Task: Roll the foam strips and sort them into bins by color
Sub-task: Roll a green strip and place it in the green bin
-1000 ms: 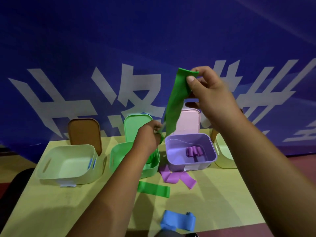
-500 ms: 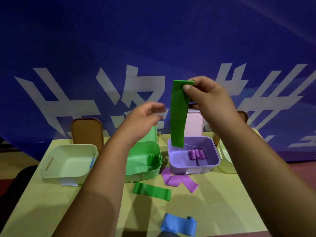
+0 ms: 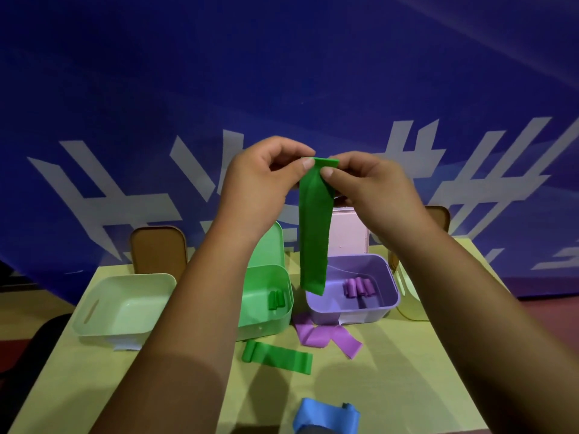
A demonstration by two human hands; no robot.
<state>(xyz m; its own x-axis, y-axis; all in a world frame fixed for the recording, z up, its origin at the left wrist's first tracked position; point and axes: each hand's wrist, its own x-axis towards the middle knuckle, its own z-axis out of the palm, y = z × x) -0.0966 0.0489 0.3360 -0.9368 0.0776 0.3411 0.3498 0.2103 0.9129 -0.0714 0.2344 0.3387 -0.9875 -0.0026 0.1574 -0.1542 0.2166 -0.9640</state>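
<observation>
A green foam strip [image 3: 314,233] hangs straight down in the air above the bins. My left hand [image 3: 261,180] and my right hand [image 3: 372,189] both pinch its top edge between thumb and fingers. Below, the green bin [image 3: 268,317] holds green rolls [image 3: 276,299] and the purple bin [image 3: 354,311] holds purple rolls [image 3: 359,287]. On the table lie another green strip [image 3: 279,358], partly rolled at its left end, loose purple strips [image 3: 326,335] and a blue strip [image 3: 326,416] at the near edge.
A pale bin [image 3: 122,303] stands at the left and a yellowish bin [image 3: 407,292] at the right, mostly hidden by my right arm. Lids [image 3: 158,249] lean against the blue banner behind the bins. The yellow table [image 3: 94,386] ends close below.
My left hand let go of the strip's lower end, rose and now pinches the top edge beside my right hand. The strip hangs free and straight.
</observation>
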